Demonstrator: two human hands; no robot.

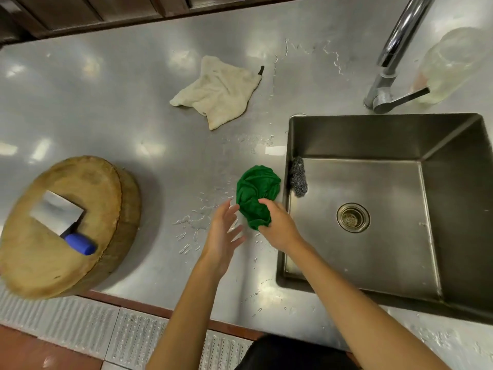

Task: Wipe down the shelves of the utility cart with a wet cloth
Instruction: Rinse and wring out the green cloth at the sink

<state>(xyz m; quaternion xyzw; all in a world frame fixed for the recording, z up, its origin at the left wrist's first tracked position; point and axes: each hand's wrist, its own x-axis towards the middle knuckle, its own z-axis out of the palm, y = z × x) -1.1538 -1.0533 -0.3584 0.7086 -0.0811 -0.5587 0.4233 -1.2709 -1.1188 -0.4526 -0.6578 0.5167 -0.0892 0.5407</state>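
Note:
A crumpled green cloth (256, 193) lies on the wet steel counter just left of the sink. My right hand (280, 225) grips its near end, fingers curled into the fabric. Beside it on the left, my left hand (222, 231) hovers with fingers spread and straight, holding nothing, its fingertips close to the cloth. No utility cart is in view.
A steel sink (453, 236) with a drain and a steel-wool scourer (298, 176) is at the right, with a tap (392, 62) behind it. A beige cloth (218, 94) lies further back. At the left, a round wooden chopping block (64, 228) carries a cleaver (61, 214). Water puddles (197, 222) dot the counter.

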